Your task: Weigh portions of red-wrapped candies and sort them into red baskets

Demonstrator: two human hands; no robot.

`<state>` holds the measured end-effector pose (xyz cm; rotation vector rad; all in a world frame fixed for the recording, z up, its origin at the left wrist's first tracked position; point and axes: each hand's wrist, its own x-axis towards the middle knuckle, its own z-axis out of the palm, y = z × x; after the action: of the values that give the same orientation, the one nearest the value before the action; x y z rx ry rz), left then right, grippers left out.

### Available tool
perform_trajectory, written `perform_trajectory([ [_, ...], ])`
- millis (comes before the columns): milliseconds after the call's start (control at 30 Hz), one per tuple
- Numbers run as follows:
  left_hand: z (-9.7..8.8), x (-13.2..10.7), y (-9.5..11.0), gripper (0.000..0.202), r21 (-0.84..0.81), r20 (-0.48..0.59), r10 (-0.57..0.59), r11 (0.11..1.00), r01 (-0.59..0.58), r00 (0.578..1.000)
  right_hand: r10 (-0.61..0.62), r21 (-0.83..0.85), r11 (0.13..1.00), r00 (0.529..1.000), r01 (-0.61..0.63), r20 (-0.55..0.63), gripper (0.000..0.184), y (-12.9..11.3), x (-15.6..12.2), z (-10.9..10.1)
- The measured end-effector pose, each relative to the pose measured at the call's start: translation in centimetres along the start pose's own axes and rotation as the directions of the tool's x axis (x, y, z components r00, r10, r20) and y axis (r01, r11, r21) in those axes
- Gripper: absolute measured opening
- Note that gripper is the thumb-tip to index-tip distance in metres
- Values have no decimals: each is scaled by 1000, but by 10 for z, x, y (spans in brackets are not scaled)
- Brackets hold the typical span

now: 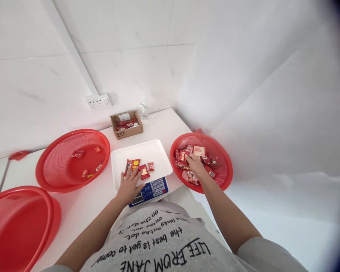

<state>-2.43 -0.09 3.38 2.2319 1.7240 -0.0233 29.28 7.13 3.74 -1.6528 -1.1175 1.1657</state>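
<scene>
My left hand (129, 186) lies over the white weighing tray (153, 149) with its fingers spread. Its fingertips touch red-and-yellow snack packets (135, 163). Beside them on the tray are a red packet (144, 172) and a smaller red one (150, 166). The tray sits on a digital scale with a blue keypad (155, 188). Over at the right, my right hand (195, 164) reaches into a red plastic basket (229, 170) full of red packets. Its fingers are closed on a red snack packet (183, 156); the fingertips are partly hidden.
A cardboard box (130, 132) of red packets stands at the back near a clear plastic bottle (144, 112). To the left, one red basket (42, 166) holds several packets; another red basket (49, 211) is nearer. A wall socket (98, 101) is above the table (161, 122).
</scene>
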Motion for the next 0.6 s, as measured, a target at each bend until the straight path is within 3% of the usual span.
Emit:
perform_trajectory([
  [100,-2,-2,-1,57,-16,21,4,1000,-3,1000,40,148,986,977,-72,207,31,-18,-3,45],
  [167,-1,-4,-4,56,-25,26,18,1000,-17,999,51,242,960,937,-141,344,30,-27,-6,74],
  [267,1,-7,-10,56,-34,-20,56,998,-57,998,48,228,960,895,-165,444,33,-33,-11,102],
  [333,4,-9,-14,57,-33,-64,70,997,-72,995,0,53,998,915,-23,403,37,-31,-14,110],
  [400,7,-9,-17,59,-30,-81,70,997,-73,994,-129,-177,962,915,209,382,40,-26,-19,113],
  [500,9,-8,-17,60,-28,-76,75,997,-77,994,-285,-384,780,828,493,483,41,-17,-30,116],
  [600,7,-3,-13,61,-24,-62,83,996,-85,995,-313,-464,635,755,618,577,41,-12,-44,121],
])
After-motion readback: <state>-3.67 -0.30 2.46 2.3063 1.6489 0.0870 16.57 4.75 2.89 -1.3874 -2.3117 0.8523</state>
